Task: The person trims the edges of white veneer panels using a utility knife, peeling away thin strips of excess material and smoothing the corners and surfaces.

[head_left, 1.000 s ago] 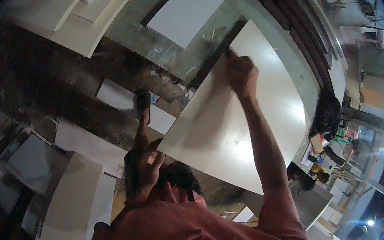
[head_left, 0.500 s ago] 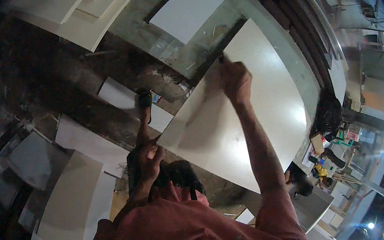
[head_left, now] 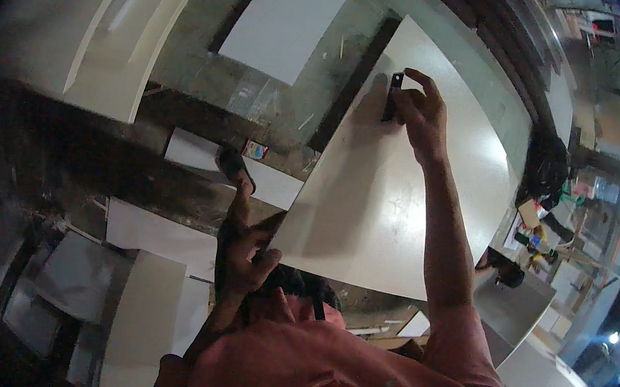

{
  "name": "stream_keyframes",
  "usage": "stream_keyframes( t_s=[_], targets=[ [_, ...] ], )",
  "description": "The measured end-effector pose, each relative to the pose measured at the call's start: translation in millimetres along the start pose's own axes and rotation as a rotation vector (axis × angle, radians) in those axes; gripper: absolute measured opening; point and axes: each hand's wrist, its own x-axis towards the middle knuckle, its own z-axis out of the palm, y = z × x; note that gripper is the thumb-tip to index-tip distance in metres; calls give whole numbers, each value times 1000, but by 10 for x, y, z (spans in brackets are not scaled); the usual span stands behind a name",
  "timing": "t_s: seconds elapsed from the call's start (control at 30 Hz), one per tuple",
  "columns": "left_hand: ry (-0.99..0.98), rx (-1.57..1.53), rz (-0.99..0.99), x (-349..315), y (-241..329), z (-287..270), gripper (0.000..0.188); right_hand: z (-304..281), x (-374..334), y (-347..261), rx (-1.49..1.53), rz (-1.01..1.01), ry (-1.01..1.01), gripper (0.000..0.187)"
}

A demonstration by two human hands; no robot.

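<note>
A large glossy white panel lies tilted in front of me, its narrow end pointing away. Over its far left part, my right hand pinches a small flat black piece with a hole near its top; its exact kind is unclear. The forefinger is raised off it. My left hand is closed at the panel's near left corner, the thumb on the near side and the other fingers partly hidden. A dark shadow of my arm falls across the panel's left half.
White boards lie on the greenish surface beyond. Larger pale panels stand at far left, more boards at near left. My sandalled foot is on a white strip near a small coloured packet. A person is at right.
My right hand has moved right and lifted its forefinger, so the black piece now shows. The left hand stays at the panel's corner. The whole view has shifted slightly.
</note>
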Motion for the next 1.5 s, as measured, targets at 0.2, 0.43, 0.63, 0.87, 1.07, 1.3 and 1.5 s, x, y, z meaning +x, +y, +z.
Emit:
stream_keyframes(
  t_s=[0.2, 0.43, 0.63, 0.87, 1.07, 1.3, 1.5],
  targets=[
    [-232, 588, 97, 715, 495, -78, 34, -33, -458, 319, 493, 339, 72, 23],
    [-331, 879, 25, 1145, 593, 55, 36, 83, -954, 343, 114, 155, 190, 18],
    [-327, 786, -179, 1259, 603, 163, 30, 69, -679, 293, -111, 48, 255, 14],
    [-211, 516, -126, 1196, 562, 189, 27, -67, -51, 161, -189, 100, 222, 26],
    [-167, 719, 96, 1289, 739, 253, 22, -96, 482, 195, -464, -144, 234, 27],
    [-45, 692, 448, 2274, 1334, 381, 14, -101, 652, 208, -457, -162, 227, 30],
    [-79, 752, 583, 3573, 1498, 678, 16, -30, 605, 137, -434, -144, 165, 29]
  ],
)
